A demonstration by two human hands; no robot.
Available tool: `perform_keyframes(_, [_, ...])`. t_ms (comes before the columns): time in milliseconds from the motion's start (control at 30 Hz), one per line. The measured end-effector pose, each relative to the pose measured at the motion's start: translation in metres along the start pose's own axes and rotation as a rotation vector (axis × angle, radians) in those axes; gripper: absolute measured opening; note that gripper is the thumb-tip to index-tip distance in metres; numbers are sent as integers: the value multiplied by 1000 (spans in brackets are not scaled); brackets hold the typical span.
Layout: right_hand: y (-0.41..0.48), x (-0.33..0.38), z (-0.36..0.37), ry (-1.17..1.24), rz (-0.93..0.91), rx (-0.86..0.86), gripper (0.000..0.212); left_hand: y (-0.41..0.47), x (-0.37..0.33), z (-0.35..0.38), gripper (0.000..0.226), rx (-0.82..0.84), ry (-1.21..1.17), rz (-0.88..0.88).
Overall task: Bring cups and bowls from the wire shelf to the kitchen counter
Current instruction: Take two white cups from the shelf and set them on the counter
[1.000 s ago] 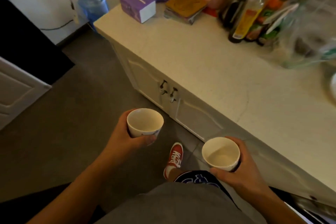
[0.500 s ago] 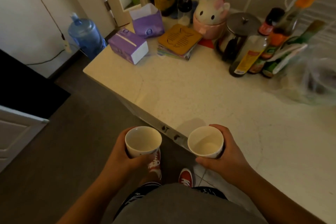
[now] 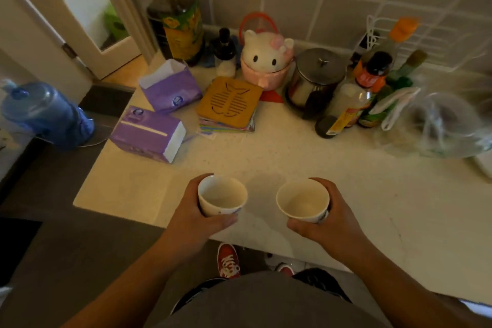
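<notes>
I hold two small white cups upright, both empty, over the front part of the cream kitchen counter [image 3: 266, 157]. My left hand [image 3: 191, 217] wraps around the left cup [image 3: 222, 198] from its left side. My right hand [image 3: 330, 218] grips the right cup [image 3: 303, 201] from its right side. Both cups are side by side, a short gap apart, near the counter's front edge. Whether their bases touch the counter I cannot tell. The wire shelf is out of view.
Two purple tissue packs [image 3: 147, 136] lie at the counter's left. A wooden trivet on a stack [image 3: 229, 101], a cat-shaped jar [image 3: 266, 61], a steel pot [image 3: 316, 80], several bottles [image 3: 351, 98] and a plastic bag [image 3: 436, 125] line the tiled back wall. A blue water jug [image 3: 45, 114] stands on the floor.
I have stepped up to the counter. Both hands have carried the cups forward from over the floor to over the counter's front area, closer together.
</notes>
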State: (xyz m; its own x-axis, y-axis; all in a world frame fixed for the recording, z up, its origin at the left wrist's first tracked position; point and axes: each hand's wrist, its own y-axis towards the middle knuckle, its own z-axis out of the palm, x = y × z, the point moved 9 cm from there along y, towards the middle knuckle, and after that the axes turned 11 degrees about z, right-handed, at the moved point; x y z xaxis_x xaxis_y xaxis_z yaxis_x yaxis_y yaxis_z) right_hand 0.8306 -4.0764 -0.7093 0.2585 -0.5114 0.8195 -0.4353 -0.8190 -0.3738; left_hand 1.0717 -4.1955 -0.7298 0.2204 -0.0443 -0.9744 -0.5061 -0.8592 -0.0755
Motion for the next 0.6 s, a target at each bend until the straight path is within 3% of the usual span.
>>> perform_keyframes(100, [7,-1,-2,-22,30,-64,79,28,4,8,94,35,10,8])
perform_keyframes(367, [25,-8,-25,-42,72,-216,76,85,2,37,79,69,66,93])
perform_keyframes(533, [38,-25,-40,-126,177,-266,107,102,6,49,72,56,171,108])
perform_keyframes(600, [42,-31,-43,-153,190,-264,107,107,12,52,72,33,209,86])
